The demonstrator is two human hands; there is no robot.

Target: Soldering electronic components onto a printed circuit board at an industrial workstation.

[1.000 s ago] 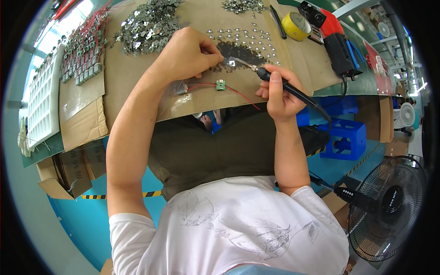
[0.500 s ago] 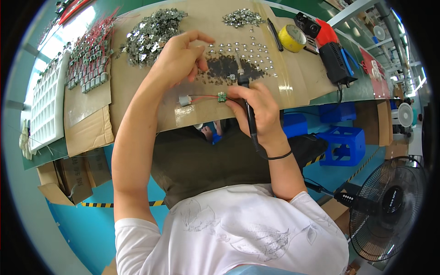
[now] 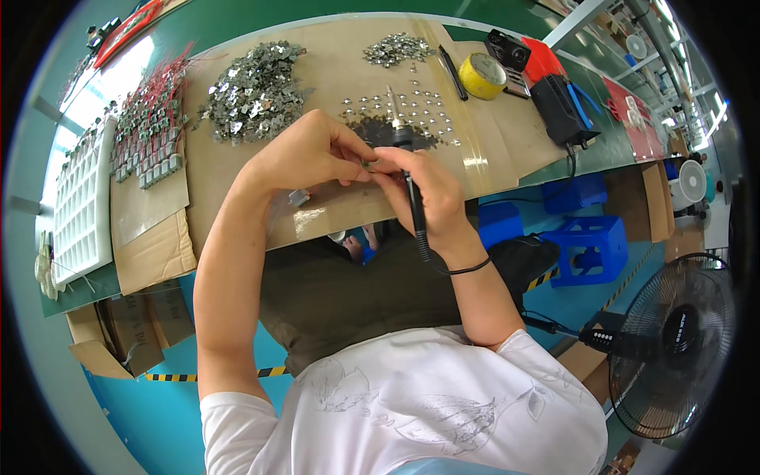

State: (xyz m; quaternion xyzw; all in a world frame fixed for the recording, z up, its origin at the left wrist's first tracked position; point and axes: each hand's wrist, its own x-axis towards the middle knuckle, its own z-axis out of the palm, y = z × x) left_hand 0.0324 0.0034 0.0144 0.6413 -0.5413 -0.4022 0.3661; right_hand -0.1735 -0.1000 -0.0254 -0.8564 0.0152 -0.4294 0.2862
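Observation:
My right hand point(image 3: 431, 190) is wrapped round a soldering iron point(image 3: 403, 139), its metal tip pointing away over the cardboard. The thumb and forefinger of that hand meet my left hand point(image 3: 305, 150) at a small green circuit board point(image 3: 365, 164), which the fingers mostly cover. My left fingers pinch closed at the board. A small silvery motor point(image 3: 298, 198) lies below my left hand; its wires are largely hidden. Rows of small metal tabs point(image 3: 423, 107) stand beyond the iron, beside a dark scorched patch point(image 3: 376, 131) on the cardboard.
A big heap of metal pieces point(image 3: 257, 91) lies at the left, a smaller heap point(image 3: 396, 49) at the back. Wired motors point(image 3: 154, 146) and a white tray point(image 3: 83, 194) are far left. A black pen point(image 3: 452, 73), yellow tape roll point(image 3: 482, 76) and black box point(image 3: 564, 112) are at the right.
My left hand has come down and right to the circuit board, its fingers now closed there. The board and motor have shifted left in view. The soldering iron stays in my right hand.

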